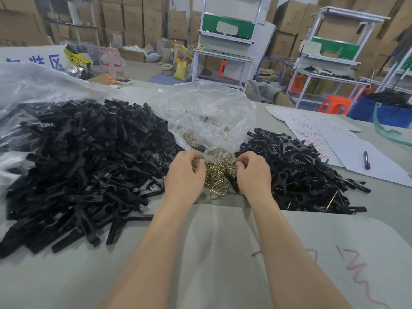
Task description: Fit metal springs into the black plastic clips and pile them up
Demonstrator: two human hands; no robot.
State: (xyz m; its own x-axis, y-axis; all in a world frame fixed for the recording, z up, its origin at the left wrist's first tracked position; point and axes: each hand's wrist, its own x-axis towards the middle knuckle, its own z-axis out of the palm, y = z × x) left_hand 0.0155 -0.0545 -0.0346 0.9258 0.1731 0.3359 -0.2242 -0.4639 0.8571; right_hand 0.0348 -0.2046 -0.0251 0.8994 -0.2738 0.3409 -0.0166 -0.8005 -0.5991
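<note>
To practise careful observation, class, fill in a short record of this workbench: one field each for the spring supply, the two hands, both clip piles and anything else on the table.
Metal springs: gold-coloured heap spilling from a clear plastic bag
Left hand: fingers curled at the bag's mouth; what it grips is unclear
Right hand: fingers curled, seems to hold a black clip
Left pile: large, black clips
Right pile: smaller, several clips showing springs
Also on table: pen on white paper sheets
</note>
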